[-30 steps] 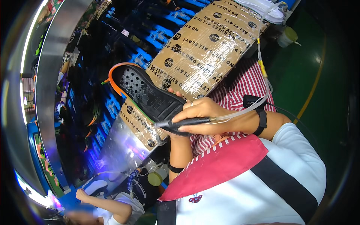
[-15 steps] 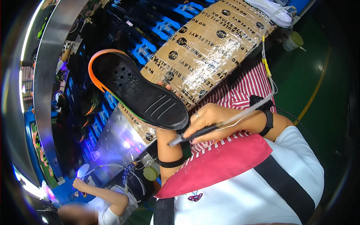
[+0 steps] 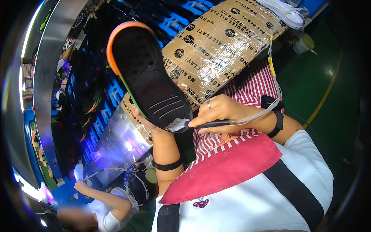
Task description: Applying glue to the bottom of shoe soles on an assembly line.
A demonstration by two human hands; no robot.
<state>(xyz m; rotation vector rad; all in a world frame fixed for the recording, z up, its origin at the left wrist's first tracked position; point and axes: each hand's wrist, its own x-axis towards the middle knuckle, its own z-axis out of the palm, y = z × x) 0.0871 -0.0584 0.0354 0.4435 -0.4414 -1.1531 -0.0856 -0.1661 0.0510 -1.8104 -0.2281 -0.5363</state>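
A black shoe sole (image 3: 148, 73), with an orange rim at its heel and a green side edge, lies inner face up in my left hand (image 3: 143, 120). The fingers and thumb grip it from underneath and along both edges, and the palm is hidden. My right hand (image 3: 219, 110), with a ring on one finger, is closed round the black handle of a brush (image 3: 212, 123). A translucent tube (image 3: 266, 106) runs from the handle over my wrist. The pale brush tip touches the toe end of the sole, where a whitish patch shows.
Under the sole, a printed brown covering (image 3: 216, 46) wrapped in shiny film spans my work surface. Blue fixtures (image 3: 174, 25) line the conveyor beyond it. White shoes (image 3: 284, 11) and a small pot (image 3: 304, 43) are at far right. Another person (image 3: 112, 207) works at lower left, holding a pale sole.
The sole has shifted up and right and turned more upright. My right hand's brush, earlier below the toe and apart from it, now touches the toe, where whitish material shows.
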